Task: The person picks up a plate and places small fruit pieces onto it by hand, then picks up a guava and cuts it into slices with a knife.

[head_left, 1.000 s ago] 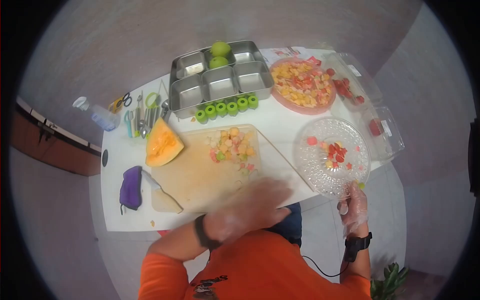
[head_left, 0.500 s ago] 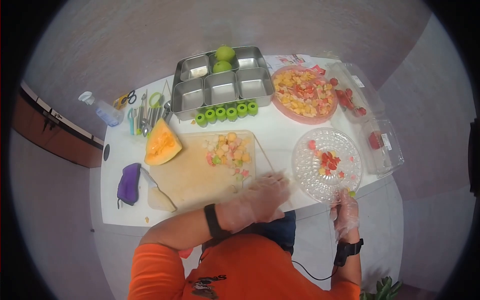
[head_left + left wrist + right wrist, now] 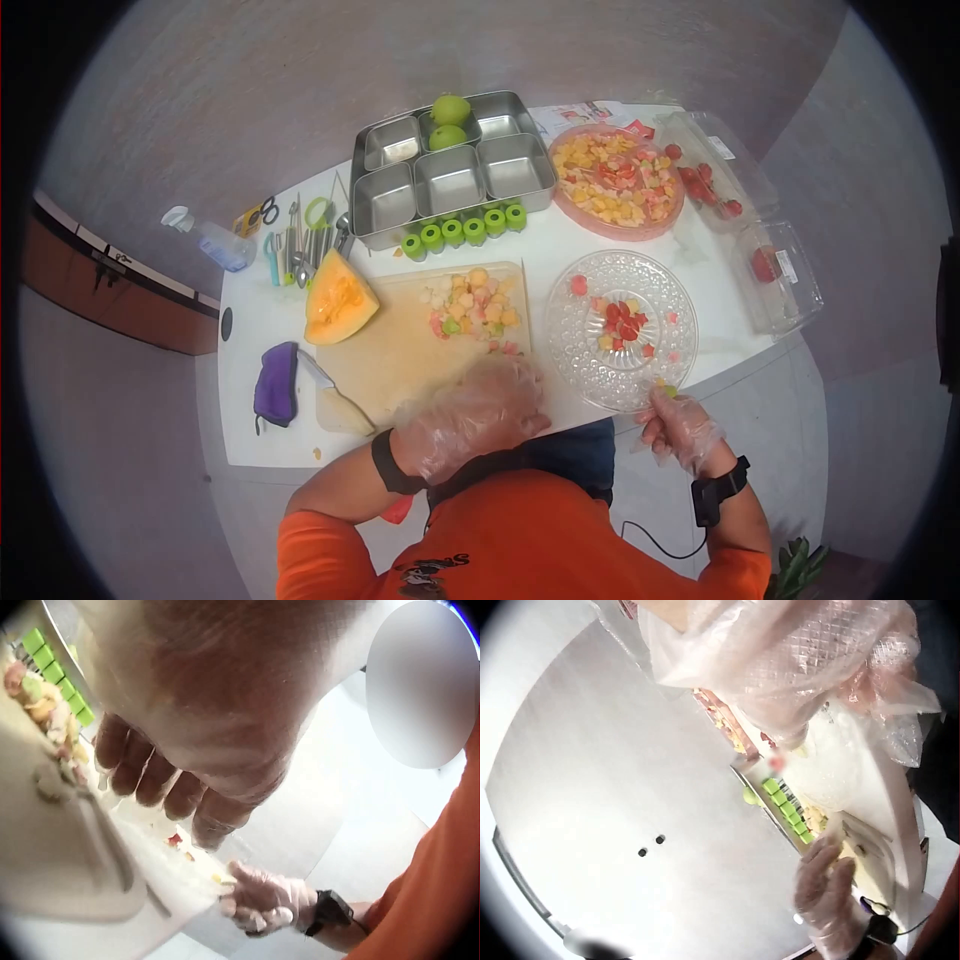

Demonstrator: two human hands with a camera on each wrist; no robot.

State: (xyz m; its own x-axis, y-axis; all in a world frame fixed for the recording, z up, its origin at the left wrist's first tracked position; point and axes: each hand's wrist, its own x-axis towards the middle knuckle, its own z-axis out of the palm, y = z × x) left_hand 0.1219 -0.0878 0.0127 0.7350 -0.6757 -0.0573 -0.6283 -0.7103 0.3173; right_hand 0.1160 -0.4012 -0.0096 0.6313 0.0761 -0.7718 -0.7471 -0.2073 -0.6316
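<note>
A clear plate (image 3: 575,350) holds small red, pink and yellow fruit pieces. My gloved right hand (image 3: 685,425) grips its near rim, with a green piece (image 3: 670,391) by the fingertips. In the right wrist view, that hand (image 3: 780,660) covers part of the plate (image 3: 829,776). My gloved left hand (image 3: 480,400) is over the cutting board's (image 3: 390,370) near right corner, holding nothing visible. Its fingers hang loosely bent in the left wrist view (image 3: 165,780). Cut fruit pieces (image 3: 475,300) lie at the board's far right.
A melon wedge (image 3: 340,300) sits at the board's left, near a knife (image 3: 345,408) and purple pouch (image 3: 276,383). Behind are a steel tray (image 3: 365,235), green-topped cutters (image 3: 453,233) and a pink fruit dish (image 3: 622,232). Clear boxes (image 3: 775,300) stand right, a spray bottle (image 3: 225,248) far left.
The plate has slid left toward the board, my right hand moving with it. My left hand has drawn back left, onto the board's near corner.
</note>
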